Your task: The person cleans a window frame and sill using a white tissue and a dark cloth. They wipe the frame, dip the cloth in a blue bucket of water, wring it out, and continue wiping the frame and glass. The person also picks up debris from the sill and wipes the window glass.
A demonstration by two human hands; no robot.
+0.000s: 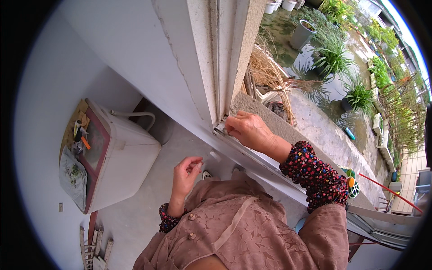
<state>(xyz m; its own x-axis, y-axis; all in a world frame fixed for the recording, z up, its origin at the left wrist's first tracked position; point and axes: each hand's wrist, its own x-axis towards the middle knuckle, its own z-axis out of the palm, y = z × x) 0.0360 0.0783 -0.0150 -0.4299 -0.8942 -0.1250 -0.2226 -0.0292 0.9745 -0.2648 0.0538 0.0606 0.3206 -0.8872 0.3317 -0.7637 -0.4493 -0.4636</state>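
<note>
My right hand (248,130) is at the lower corner of a window frame, its fingers curled down onto the sliding track (221,127). Whether it holds something small is hidden by the fingers. The dusty upright of the window frame (218,60) rises just beyond it. In front of my body, my left hand (187,173) hangs in the air with its fingers bent towards the thumb; whether anything is between them cannot be told. Patterned sleeve covers reach both wrists.
A white washing machine (126,162) stands left, with a plastic bag (72,179) and tools on top. A wooden ladder (91,249) lies lower left. Outside the concrete sill (297,138) are potted plants (359,98), dry stalks (266,67) and wet ground.
</note>
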